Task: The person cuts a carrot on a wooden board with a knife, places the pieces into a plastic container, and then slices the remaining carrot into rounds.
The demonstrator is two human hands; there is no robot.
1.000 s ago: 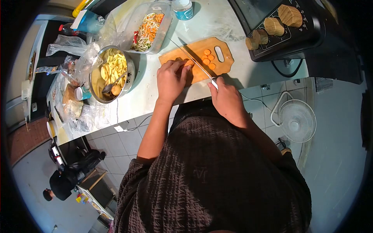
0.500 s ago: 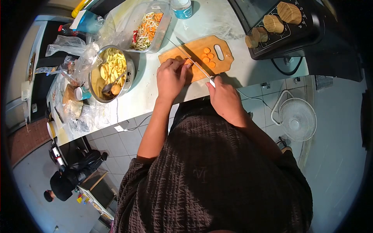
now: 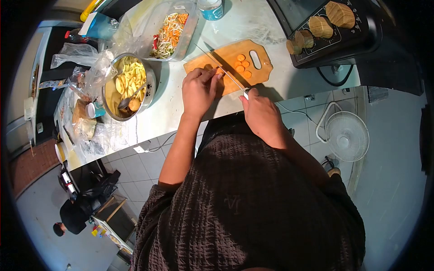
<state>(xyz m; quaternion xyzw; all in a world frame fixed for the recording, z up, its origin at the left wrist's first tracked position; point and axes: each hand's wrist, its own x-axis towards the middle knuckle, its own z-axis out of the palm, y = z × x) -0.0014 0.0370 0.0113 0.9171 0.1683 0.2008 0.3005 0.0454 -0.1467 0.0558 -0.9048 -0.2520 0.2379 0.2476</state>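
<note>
On the wooden cutting board point(image 3: 257, 81) my left hand point(image 3: 200, 89) is closed around a carrot point(image 3: 220, 71), whose cut end shows past the fingertips. My right hand point(image 3: 263, 113) grips the white handle of a knife point(image 3: 233, 80). The blade runs diagonally up and left across the board, right beside the carrot's end. Several round carrot slices point(image 3: 242, 63) lie to the right of the blade. Most of the carrot is hidden under my left fingers.
Left of the board stands a metal pot point(image 3: 153, 86) with cut pale-yellow pieces and a spoon. Behind it is a plastic container point(image 3: 188, 34) of shredded vegetables. A black oven point(image 3: 334, 49) stands right, a white fan point(image 3: 347, 135) below. Another person point(image 3: 73, 217) is at lower left.
Both hands stay almost where they were, the knife still at the carrot's end. The view has shifted very slightly; the slices lie as before.
</note>
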